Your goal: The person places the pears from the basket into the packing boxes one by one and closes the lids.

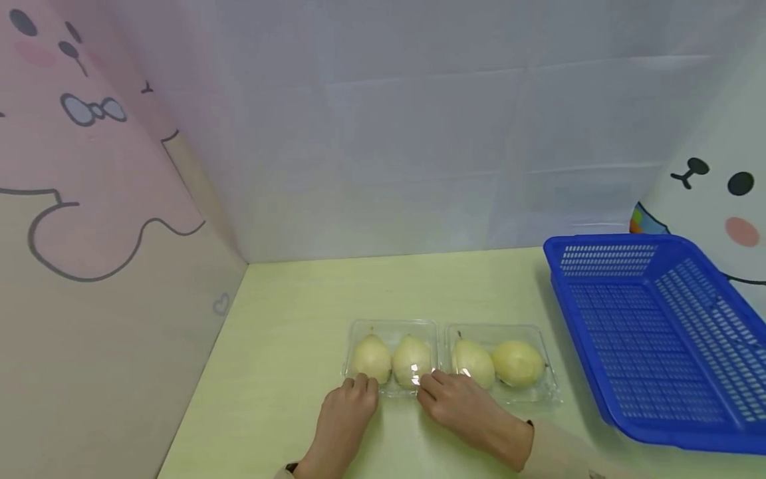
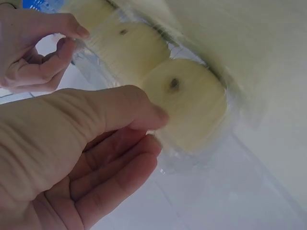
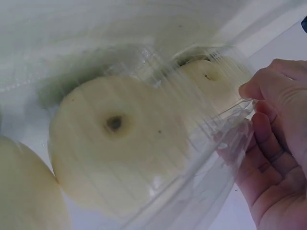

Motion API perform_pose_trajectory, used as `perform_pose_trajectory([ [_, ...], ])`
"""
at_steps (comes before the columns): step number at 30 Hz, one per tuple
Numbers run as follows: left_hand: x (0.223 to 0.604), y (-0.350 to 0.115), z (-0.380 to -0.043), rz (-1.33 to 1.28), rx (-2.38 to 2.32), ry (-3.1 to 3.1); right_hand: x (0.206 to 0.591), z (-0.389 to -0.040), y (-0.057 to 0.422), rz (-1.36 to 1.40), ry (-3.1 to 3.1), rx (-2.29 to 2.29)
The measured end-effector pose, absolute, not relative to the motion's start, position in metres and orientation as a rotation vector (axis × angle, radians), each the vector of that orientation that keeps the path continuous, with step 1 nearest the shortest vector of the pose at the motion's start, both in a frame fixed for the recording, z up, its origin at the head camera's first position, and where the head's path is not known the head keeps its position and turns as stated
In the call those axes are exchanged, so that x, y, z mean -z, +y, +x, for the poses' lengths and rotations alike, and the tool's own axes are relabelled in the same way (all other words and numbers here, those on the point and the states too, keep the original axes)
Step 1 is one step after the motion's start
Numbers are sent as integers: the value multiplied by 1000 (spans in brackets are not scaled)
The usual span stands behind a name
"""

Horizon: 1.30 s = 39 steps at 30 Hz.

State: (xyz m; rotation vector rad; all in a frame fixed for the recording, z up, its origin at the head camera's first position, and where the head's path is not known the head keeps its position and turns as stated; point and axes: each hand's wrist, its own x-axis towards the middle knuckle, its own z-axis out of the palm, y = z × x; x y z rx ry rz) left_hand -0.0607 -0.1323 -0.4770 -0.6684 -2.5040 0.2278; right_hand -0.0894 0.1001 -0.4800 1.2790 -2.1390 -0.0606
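A clear plastic clamshell box [image 1: 391, 324] sits in front of me with two pale yellow pears [image 1: 372, 358] inside. My left hand [image 1: 350, 412] pinches its front edge near the left corner, thumb against fingertips. At the front right corner, my right hand [image 1: 461, 406] pinches the thin plastic rim [image 3: 240, 112] between thumb and fingers. In the right wrist view, the lid lies over the pears, and a dark blossom end shows on the nearer pear [image 3: 115, 148]. Close by on the right stands a second clear box [image 1: 509, 329], also holding two pears [image 1: 518, 364], partly behind my right hand.
A large blue perforated plastic basket [image 1: 583, 346] stands on the right of the pale yellow-green table [image 1: 287, 319]. White cloth [image 1: 383, 133] hangs behind the table, and printed cartoon panels [image 1: 108, 199] rise on both sides.
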Motion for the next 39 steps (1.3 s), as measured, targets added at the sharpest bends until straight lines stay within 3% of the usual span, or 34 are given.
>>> perform_pose_trajectory([
  [25,496,-132,-65,-628,-186,-2388,485,-94,101,1314,-2149,85],
  [39,491,-142,-64,-725,-110,-2431,502,-84,99,1045,-2068,-9],
])
